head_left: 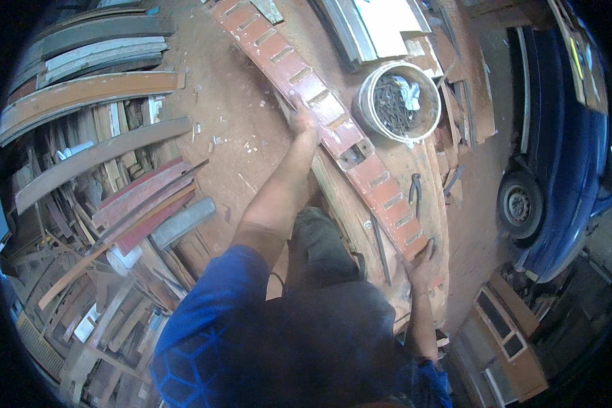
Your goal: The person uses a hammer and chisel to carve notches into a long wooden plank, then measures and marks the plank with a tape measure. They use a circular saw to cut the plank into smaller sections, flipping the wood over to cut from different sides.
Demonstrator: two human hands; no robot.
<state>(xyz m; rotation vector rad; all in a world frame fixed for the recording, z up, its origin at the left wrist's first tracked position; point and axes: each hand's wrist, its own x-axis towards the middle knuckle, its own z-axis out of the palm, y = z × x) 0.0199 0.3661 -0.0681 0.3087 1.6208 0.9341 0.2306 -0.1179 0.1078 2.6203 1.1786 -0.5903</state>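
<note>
The left hand (306, 124) has its fingers clamped on a long reddish-brown slotted wooden board (311, 85); the right hand's (421, 268) fingers clamp its near end.

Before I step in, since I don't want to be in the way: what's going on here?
A person grips a long, reddish slotted board with both hands, the left hand partway along its left edge, the right hand at its near end. It is over a wooden work surface; whether it rests there is unclear. A bucket of dark metal pieces stands to the board's right, and a dark pincer-like tool lies on the surface.
</note>
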